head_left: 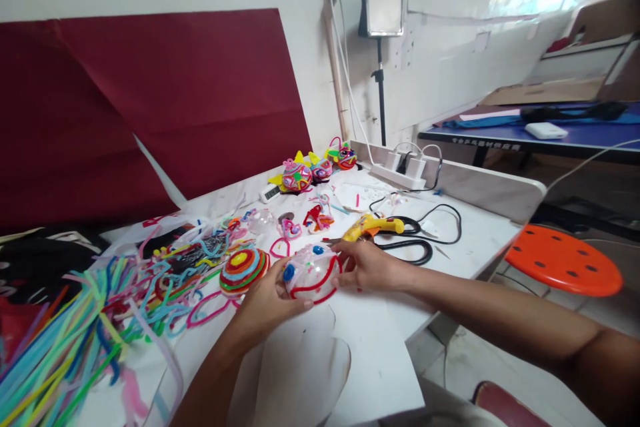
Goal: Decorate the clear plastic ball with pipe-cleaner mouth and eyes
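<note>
Between my two hands is a clear plastic ball (316, 271) with blue dots and a red pipe cleaner curving around its lower side. My left hand (267, 303) grips it from the left, thumb along the near side. From the right, my right hand (361, 267) holds the ball with its fingers at the red pipe cleaner. Left of the ball lies a dome wound in striped pipe cleaners (244, 271). Behind my right hand are a yellow glue gun (373, 227) and black-handled scissors (407, 250).
Loose pipe cleaners (85, 340) cover the table's left side. Finished-looking decorated balls (297, 177) stand at the back near a small timer (271, 194). A power strip (397, 175) with cables sits at the back right. An orange stool (564, 260) stands beyond the table edge.
</note>
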Demonstrator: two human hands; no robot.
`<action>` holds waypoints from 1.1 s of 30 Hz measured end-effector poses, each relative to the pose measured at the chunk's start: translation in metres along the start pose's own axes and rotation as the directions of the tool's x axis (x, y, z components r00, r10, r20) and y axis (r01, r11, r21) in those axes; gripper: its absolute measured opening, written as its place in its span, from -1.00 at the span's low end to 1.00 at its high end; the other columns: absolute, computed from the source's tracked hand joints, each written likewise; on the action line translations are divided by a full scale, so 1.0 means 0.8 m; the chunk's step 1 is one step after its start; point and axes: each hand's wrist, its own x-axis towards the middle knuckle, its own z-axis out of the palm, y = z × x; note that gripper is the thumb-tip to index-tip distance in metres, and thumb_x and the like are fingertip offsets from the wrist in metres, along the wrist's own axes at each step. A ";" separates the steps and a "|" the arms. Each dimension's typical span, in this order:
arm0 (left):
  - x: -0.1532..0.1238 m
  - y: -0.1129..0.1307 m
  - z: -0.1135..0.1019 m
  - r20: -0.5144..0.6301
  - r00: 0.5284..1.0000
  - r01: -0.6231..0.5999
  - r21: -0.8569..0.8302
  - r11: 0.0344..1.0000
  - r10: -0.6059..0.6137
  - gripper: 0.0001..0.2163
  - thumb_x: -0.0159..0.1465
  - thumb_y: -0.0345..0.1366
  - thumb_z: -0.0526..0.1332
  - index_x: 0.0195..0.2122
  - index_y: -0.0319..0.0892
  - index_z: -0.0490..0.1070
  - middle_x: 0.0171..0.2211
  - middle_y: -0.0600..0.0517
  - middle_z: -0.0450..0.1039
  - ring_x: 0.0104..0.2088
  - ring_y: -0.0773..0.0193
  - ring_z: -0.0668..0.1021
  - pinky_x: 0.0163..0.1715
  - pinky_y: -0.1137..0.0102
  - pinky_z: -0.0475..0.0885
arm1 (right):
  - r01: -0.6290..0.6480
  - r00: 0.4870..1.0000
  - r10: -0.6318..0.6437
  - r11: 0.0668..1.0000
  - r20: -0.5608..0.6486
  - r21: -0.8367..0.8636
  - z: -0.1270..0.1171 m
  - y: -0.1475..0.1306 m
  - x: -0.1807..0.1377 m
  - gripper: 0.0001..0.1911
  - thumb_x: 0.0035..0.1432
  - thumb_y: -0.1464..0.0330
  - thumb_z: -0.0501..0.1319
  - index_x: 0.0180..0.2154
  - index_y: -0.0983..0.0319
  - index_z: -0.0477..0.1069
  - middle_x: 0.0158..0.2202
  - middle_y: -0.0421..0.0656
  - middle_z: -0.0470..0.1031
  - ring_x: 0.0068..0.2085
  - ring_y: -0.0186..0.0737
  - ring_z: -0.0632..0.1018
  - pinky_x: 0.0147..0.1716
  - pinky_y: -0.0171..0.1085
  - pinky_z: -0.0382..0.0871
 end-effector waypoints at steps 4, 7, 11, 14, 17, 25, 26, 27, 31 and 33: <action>0.004 -0.012 -0.002 0.006 1.000 -0.017 0.109 0.994 0.017 -0.19 -0.06 -0.16 0.45 0.21 -0.21 0.19 -0.52 0.20 0.27 -0.50 0.35 0.38 -0.57 0.52 0.21 | 0.023 0.999 -0.027 0.993 -0.037 -0.112 0.003 -0.003 -0.006 -0.35 0.04 0.22 0.35 0.13 0.38 0.37 -0.28 -0.02 0.58 -0.32 -0.15 0.55 -0.36 -0.29 0.34; 0.005 -0.015 -0.004 0.021 1.000 -0.008 0.153 0.988 0.005 -0.16 -0.06 -0.12 0.45 0.24 -0.21 0.17 -0.53 0.19 0.27 -0.50 0.33 0.39 -0.56 0.50 0.21 | 0.024 0.999 -0.029 0.990 -0.034 -0.141 0.006 -0.005 -0.010 -0.43 0.07 0.22 0.32 0.09 0.36 0.41 -0.28 -0.01 0.58 -0.33 -0.14 0.54 -0.36 -0.28 0.32; 0.005 -0.013 -0.005 0.047 0.999 -0.007 0.175 0.985 -0.001 -0.14 -0.07 -0.06 0.44 0.24 -0.24 0.18 -0.54 0.18 0.28 -0.49 0.30 0.39 -0.54 0.47 0.21 | 0.015 0.999 -0.021 0.977 -0.025 -0.212 0.007 -0.010 -0.015 -0.54 0.09 0.24 0.30 0.00 0.33 0.45 -0.28 -0.01 0.57 -0.31 -0.12 0.53 -0.36 -0.28 0.27; 0.006 -0.011 -0.005 0.024 1.000 -0.009 0.209 0.978 0.004 -0.15 -0.09 -0.05 0.44 0.21 -0.23 0.24 -0.51 0.16 0.31 -0.46 0.28 0.39 -0.52 0.46 0.21 | 0.035 0.999 -0.039 0.970 -0.013 -0.239 0.008 -0.013 -0.018 -0.56 0.12 0.25 0.27 0.01 0.35 0.43 -0.23 0.02 0.57 -0.26 -0.08 0.54 -0.32 -0.26 0.28; 0.007 -0.012 -0.005 0.019 0.999 -0.047 0.226 0.973 0.044 -0.20 -0.11 -0.01 0.44 0.17 -0.18 0.32 -0.46 0.13 0.34 -0.43 0.26 0.41 -0.50 0.46 0.22 | 0.061 0.998 -0.067 0.966 -0.016 -0.250 0.009 -0.014 -0.021 -0.55 0.15 0.26 0.24 0.03 0.36 0.41 -0.11 0.08 0.53 -0.15 -0.01 0.54 -0.23 -0.23 0.29; 0.015 -0.020 -0.005 -0.002 1.000 -0.016 0.370 0.929 0.018 -0.15 -0.14 0.15 0.40 0.14 -0.20 0.35 -0.39 0.10 0.31 -0.39 0.22 0.39 -0.45 0.42 0.22 | 0.048 0.999 -0.052 0.957 -0.006 -0.287 0.007 -0.015 -0.022 -0.68 0.18 0.26 0.24 -0.10 0.33 0.45 -0.14 0.04 0.49 -0.19 -0.10 0.51 -0.28 -0.27 0.25; 0.015 -0.020 -0.005 0.000 1.000 -0.015 0.368 0.930 0.017 -0.15 -0.14 0.16 0.40 0.14 -0.20 0.35 -0.39 0.10 0.30 -0.39 0.22 0.39 -0.45 0.42 0.21 | 0.052 0.998 -0.056 0.957 -0.005 -0.286 0.007 -0.016 -0.022 -0.69 0.18 0.26 0.24 -0.11 0.33 0.46 -0.16 0.03 0.49 -0.21 -0.12 0.51 -0.29 -0.27 0.25; 0.015 -0.020 -0.004 0.002 1.000 -0.012 0.365 0.931 0.012 -0.15 -0.14 0.16 0.40 0.15 -0.20 0.34 -0.38 0.10 0.30 -0.39 0.22 0.39 -0.44 0.42 0.21 | 0.054 0.998 -0.059 0.957 -0.008 -0.284 0.006 -0.015 -0.023 -0.71 0.18 0.27 0.23 -0.13 0.33 0.46 -0.17 0.02 0.49 -0.22 -0.12 0.51 -0.29 -0.27 0.24; 0.013 -0.017 -0.003 -0.010 1.000 0.013 0.333 0.943 -0.010 -0.10 -0.15 0.13 0.41 0.19 -0.21 0.29 -0.36 0.10 0.29 -0.37 0.22 0.40 -0.41 0.41 0.23 | 0.075 0.995 -0.090 0.961 -0.044 -0.267 0.004 -0.007 -0.031 -0.70 0.19 0.24 0.23 -0.13 0.33 0.46 -0.18 0.01 0.49 -0.25 -0.13 0.51 -0.31 -0.26 0.27; 0.011 -0.017 -0.004 -0.034 0.999 0.015 0.297 0.955 -0.006 -0.08 -0.15 0.10 0.43 0.21 -0.24 0.25 -0.36 0.10 0.28 -0.38 0.24 0.39 -0.42 0.41 0.24 | 0.092 0.991 -0.113 0.962 -0.068 -0.255 0.000 -0.002 -0.039 -0.66 0.20 0.23 0.23 -0.08 0.31 0.46 -0.16 0.00 0.50 -0.29 -0.17 0.52 -0.32 -0.26 0.30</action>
